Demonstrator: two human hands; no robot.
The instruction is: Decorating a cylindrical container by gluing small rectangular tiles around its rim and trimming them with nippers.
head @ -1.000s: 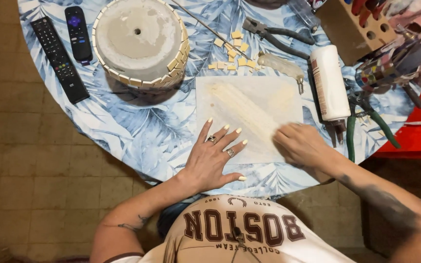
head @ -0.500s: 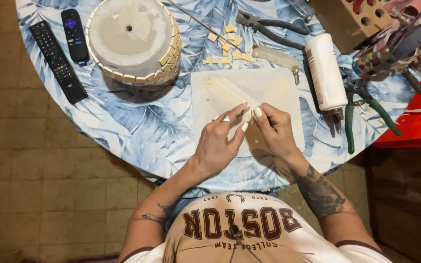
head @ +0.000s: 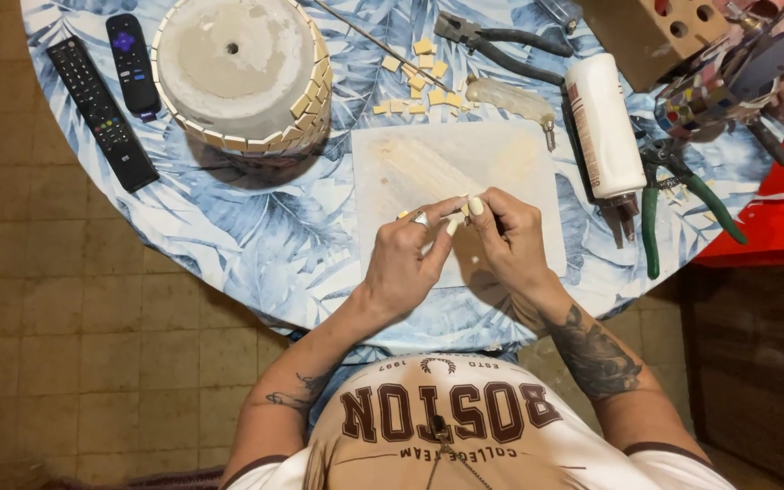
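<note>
The left hand [head: 403,259] and the right hand [head: 510,238] meet over the white board [head: 519,154], fingers bent, their tips pinching together a small pale tile piece [head: 461,215] between them. The board lies on the desk [head: 256,245] with a blue leaf-pattern cloth. Just far of the board lie loose cream tiles [head: 419,77]. To the right lies a white glue bottle [head: 602,122] with a brown label strip, beside green-handled pliers [head: 673,204]. Far left stands an upturned grey pot [head: 238,73] edged with tiles, and two black remotes [head: 106,95].

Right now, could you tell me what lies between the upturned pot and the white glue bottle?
In the head view, loose cream tile pieces lie between the upturned pot and the white glue bottle, with a thin rod crossing there.
</note>
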